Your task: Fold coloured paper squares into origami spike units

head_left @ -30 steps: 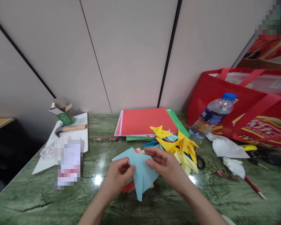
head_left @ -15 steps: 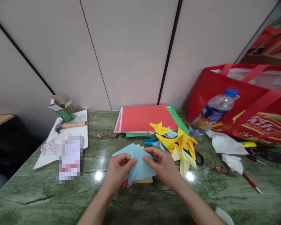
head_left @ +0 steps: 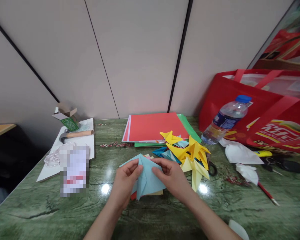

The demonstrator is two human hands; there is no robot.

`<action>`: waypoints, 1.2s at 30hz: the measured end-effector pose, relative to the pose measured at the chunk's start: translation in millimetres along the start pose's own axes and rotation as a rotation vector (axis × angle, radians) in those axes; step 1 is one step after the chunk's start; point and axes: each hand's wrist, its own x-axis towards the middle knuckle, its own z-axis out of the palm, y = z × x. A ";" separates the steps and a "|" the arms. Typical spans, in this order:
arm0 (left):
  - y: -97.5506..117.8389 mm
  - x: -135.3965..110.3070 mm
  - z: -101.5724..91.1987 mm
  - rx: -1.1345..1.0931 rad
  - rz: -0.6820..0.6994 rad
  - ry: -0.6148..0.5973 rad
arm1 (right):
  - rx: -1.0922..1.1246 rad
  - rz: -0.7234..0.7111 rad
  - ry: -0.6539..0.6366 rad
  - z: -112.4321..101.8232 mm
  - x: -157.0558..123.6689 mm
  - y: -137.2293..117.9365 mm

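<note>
Between my two hands is a light blue sheet of origami paper (head_left: 150,180) with folds and creases, a ridge running down its middle. My left hand (head_left: 127,176) pinches its left side, thumb on top. On the right side my right hand (head_left: 170,173) grips it, thumb in front and fingers behind. Under it, edges of a small stack of coloured paper (head_left: 157,193) peek out. Just beyond my right hand lies a heap of folded paper pieces (head_left: 193,150) in yellow, pale yellow and blue.
Red and green sheets (head_left: 155,126) lie against the wall. To the right stand a tilted water bottle (head_left: 226,118) and a red bag (head_left: 267,110), with tissues (head_left: 242,151) and a red pencil (head_left: 267,193). On the left are a small box (head_left: 68,118), a wooden-handled tool (head_left: 77,134) and a blurred-out item (head_left: 76,170).
My left fingers have shifted slightly inward and up along the blue paper, whose central ridge now stands more sharply. Both hands keep their hold. The view has moved very slightly.
</note>
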 end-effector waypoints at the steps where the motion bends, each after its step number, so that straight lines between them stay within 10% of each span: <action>1: -0.6 0.0 -0.3 0.007 -0.001 0.012 | -0.020 -0.004 0.010 0.3 -0.4 0.4; 15: 2.8 -2.6 3.6 0.160 0.045 0.113 | -0.452 -0.433 0.248 3.8 -7.0 -1.7; 22: 2.4 -3.0 0.9 0.236 0.086 0.100 | -0.493 -0.499 0.123 6.5 -8.6 -0.6; 36: 5.2 -1.7 -2.6 0.382 0.087 0.089 | 0.013 -0.015 -0.069 3.4 -2.3 -6.0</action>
